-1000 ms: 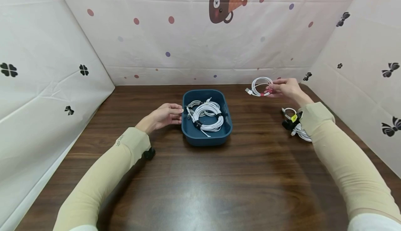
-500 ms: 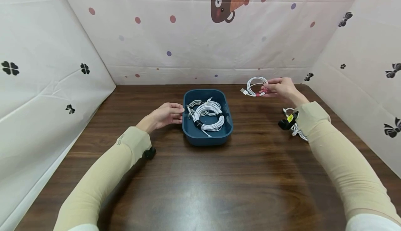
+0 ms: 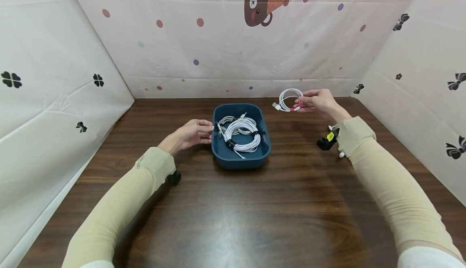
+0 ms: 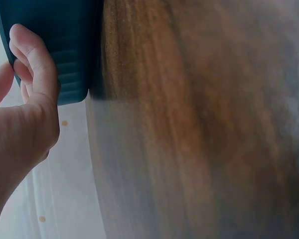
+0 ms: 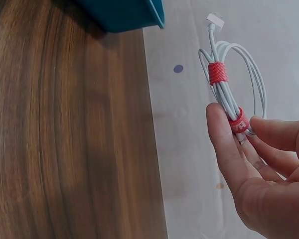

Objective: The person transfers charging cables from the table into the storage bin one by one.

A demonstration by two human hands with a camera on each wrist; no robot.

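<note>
A white USB cable (image 3: pixel 282 99), coiled and bound with red straps, hangs above the table's back edge. My right hand (image 3: pixel 317 103) pinches it between thumb and fingers by one red strap (image 5: pixel 237 123), and its plug (image 5: pixel 216 20) sticks out past the loop. My left hand (image 3: pixel 191 134) holds the left side of a dark blue bin (image 3: pixel 240 164); in the left wrist view the thumb meets the rim and the fingers lie along the outer wall. Inside the bin are coiled white cables (image 3: pixel 255 142) with black straps.
Another white cable (image 3: pixel 341 154) lies on the table at the right, mostly hidden behind my right wrist and its black camera (image 3: pixel 324 144). Patterned white sheets (image 3: pixel 164 58) enclose the wooden table (image 3: pixel 233 211) at the back and both sides.
My right hand has moved left toward the bin with the coiled USB cable in it. Its wrist now covers more of the cable on the right. The left hand and bin have stayed put.
</note>
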